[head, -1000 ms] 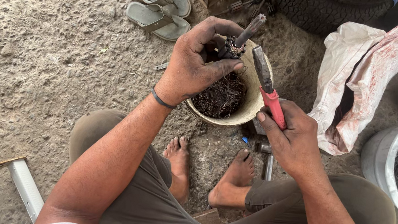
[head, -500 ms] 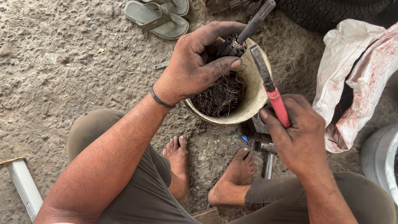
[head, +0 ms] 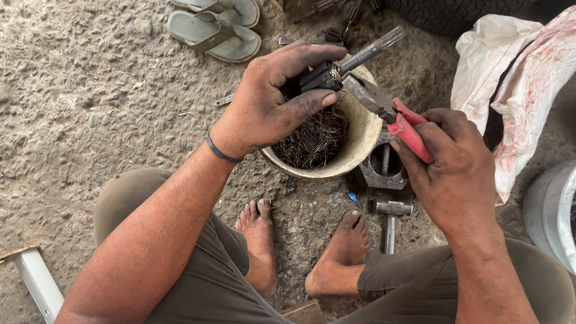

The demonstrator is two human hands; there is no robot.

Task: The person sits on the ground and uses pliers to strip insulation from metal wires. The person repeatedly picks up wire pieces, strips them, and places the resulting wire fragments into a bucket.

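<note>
With the part [head: 324, 78] pinched in the left hand [head: 273, 101] and pliers [head: 389, 112] squeezed by the right hand [head: 449, 163], fingers could be nipped if the jaws slipped.

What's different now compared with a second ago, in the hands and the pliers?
The left hand has turned the small dark part so its metal rod leans further over to the right. The right hand has tipped the red-handled pliers flatter, with the nose now at the part. Both grips are unchanged. The bowl of wire scraps, hammer and sandals have not moved.
</note>
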